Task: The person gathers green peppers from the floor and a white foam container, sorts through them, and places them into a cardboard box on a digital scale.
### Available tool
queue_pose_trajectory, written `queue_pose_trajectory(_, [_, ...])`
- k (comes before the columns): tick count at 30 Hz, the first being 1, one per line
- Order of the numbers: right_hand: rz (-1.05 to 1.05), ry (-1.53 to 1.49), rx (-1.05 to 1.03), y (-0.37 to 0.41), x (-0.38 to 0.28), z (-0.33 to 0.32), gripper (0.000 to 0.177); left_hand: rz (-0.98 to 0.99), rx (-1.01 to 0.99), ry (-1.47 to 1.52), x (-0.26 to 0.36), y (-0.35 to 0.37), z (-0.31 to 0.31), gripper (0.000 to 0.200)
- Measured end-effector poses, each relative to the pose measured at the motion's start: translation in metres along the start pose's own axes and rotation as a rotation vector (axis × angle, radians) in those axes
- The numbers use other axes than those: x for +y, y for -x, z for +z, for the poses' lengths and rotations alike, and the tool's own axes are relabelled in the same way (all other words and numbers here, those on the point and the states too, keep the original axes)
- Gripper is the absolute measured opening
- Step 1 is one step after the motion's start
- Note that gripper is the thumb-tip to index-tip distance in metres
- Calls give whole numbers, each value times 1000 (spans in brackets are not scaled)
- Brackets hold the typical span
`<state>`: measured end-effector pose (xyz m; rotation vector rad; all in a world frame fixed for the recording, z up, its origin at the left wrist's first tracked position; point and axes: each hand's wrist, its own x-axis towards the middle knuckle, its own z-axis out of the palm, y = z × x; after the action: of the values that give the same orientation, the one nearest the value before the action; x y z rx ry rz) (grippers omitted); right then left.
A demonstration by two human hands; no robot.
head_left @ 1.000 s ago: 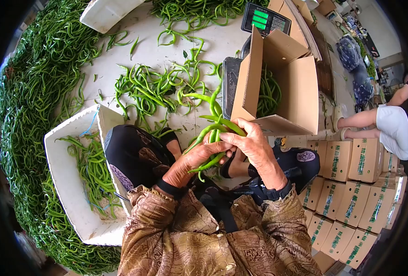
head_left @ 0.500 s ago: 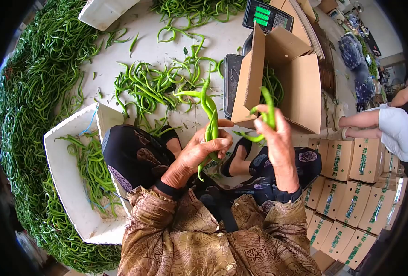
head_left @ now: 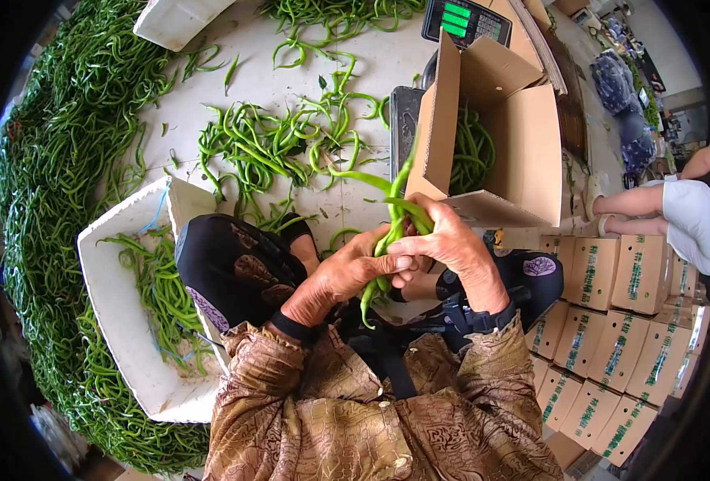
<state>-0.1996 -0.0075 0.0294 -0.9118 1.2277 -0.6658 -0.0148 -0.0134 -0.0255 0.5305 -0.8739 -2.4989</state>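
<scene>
Several long green chili peppers [head_left: 395,210] are bunched between my two hands, above my lap. My left hand [head_left: 361,263] is closed around the lower part of the bunch, thumb across it. From the other side, my right hand [head_left: 449,240] grips the same peppers, its fingertips meeting my left thumb. Beyond my hands lies a loose heap of green chili peppers [head_left: 263,144] on the floor. An open cardboard box [head_left: 523,152] with peppers inside stands past my right hand, on a scale with a lit green display [head_left: 457,18].
A white foam box [head_left: 114,321] holding peppers sits by my left knee. A huge pepper pile [head_left: 74,144] fills the left side. Stacked, taped cartons [head_left: 595,345] stand at right, near another person's legs [head_left: 635,214]. Another foam box [head_left: 175,22] is at the top.
My right hand, with its peppers, has come left and down to join my left hand. The two lots are now together in one bunch.
</scene>
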Motion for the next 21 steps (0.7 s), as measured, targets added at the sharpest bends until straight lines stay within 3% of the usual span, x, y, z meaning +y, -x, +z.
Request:
queue_pose_trajectory(2, [-22, -65, 17, 4, 0, -6, 31, -5, -36, 33, -1, -3, -6, 53])
queue_pose_trajectory(5, [-142, -217, 92, 5, -1, -4, 24, 51, 5, 124, -2, -6, -8, 46])
queue_pose_trajectory(8, [-198, -262, 195, -1, 10, -6, 21, 69, 171, 200, 1, -5, -6, 39])
queue_pose_trajectory(12, [-163, -149, 155, -1, 0, 10, 23, 71, 148, 231, 3, -5, -5, 27])
queue_pose_trajectory(15, [-47, -38, 174, -1, -2, 21, 24, 45, 211, 57, 1, -4, -7, 26])
queue_pose_trajectory(21, [-269, 127, 417, -11, 20, 0, 15, 172, 417, 328, 11, -8, -10, 33])
